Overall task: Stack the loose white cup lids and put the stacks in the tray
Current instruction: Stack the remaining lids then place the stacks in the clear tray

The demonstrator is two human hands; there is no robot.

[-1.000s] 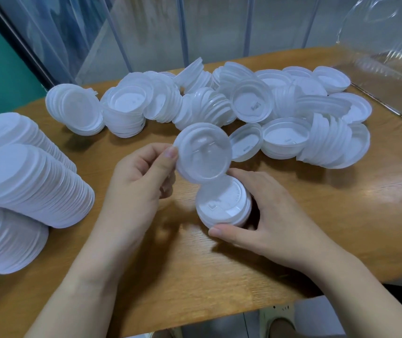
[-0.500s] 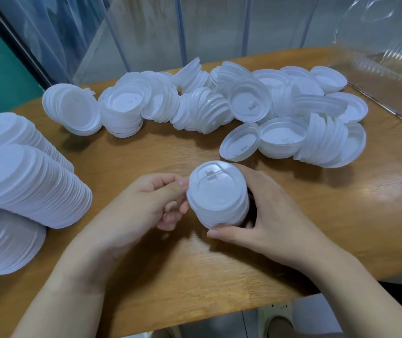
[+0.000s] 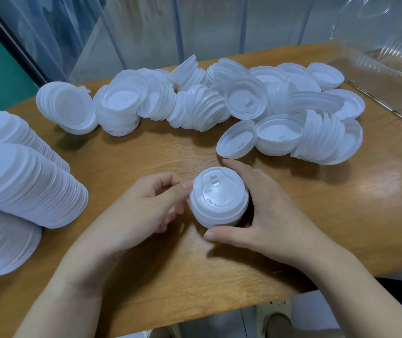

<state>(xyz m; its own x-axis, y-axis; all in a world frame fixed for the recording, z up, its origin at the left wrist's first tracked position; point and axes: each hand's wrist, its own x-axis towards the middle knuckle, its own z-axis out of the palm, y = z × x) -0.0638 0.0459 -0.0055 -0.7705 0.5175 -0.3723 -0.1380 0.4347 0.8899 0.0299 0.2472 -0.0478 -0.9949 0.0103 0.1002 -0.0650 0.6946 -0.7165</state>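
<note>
While both hands' grips clasp the short lid stack (image 3: 219, 203), the right hand (image 3: 266, 213) hides its far side.

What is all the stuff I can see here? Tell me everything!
small lid stack: one, white, upright on the table between both hands
loose lids: too many to count, white, heaped across the far side of the table
long lid stacks: at least three, white, lying at the left edge
table: one, light brown wood
clear plastic sheeting: one, see-through, far right corner
left hand: fingers curled, thumb tip touching the small stack's top lid
right hand: wrapped round the small stack
</note>
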